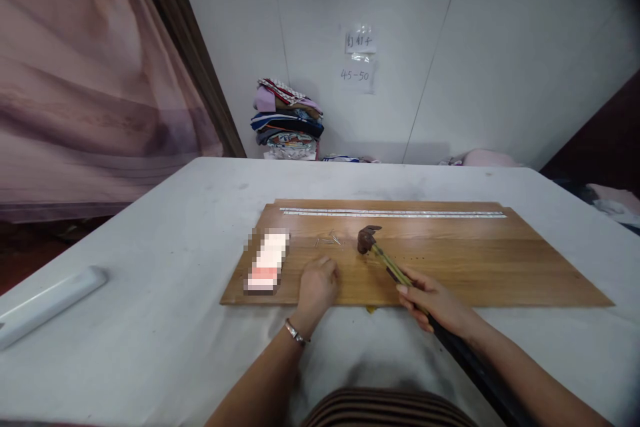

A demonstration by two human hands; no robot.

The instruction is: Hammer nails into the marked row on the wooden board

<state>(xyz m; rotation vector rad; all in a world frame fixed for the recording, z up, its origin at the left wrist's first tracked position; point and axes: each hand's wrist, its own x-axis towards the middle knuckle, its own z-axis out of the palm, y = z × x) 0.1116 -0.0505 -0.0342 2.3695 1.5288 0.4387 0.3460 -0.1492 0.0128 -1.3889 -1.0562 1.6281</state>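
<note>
My right hand [435, 300] is wrapped around the handle of a claw hammer [393, 263], whose dark head hangs above the wooden board [480, 273]. Low over the board, with its fingers curled together, my left hand [317, 283] wears a bracelet at the wrist. Whatever its fingertips may pinch is hidden from this view. Just beyond them lies a small loose pile of nails [330, 239]. To the right of the hammer head, a short row of small dark marks or nail heads shows in the wood.
Two white measuring strips [395, 213] run along the board's far edge. A phone with a blurred screen [267, 260] lies at its left. The white table [165, 267] also bears a long white object [50, 303]. Folded clothes [287, 121] are stacked by the wall.
</note>
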